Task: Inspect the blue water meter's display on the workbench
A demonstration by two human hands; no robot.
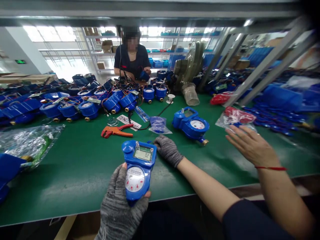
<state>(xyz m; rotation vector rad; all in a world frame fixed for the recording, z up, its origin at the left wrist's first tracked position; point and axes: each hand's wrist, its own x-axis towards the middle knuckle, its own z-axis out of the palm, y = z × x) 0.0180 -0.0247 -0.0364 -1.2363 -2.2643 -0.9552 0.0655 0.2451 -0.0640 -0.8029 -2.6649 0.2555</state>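
My left hand (120, 206), in a grey knit glove, is closed round the lower body of a blue water meter (138, 168) and holds it up at the table's near edge. The meter has a small screen showing digits above a white and red dial. My right hand (168, 150), also in a grey glove, has curled fingers whose tips grip the meter's top right corner. To the right, another person's bare hand (252, 146), with a red string at the wrist, hovers open over the green table (75, 166).
A second blue meter (192, 125), an orange-handled tool (115, 131), small plastic bags (158, 125) and labels lie mid-table. Many blue meters (87, 108) crowd the far left. Red parts in bags (235, 116) are at the right. A person in dark clothes (132, 60) works opposite.
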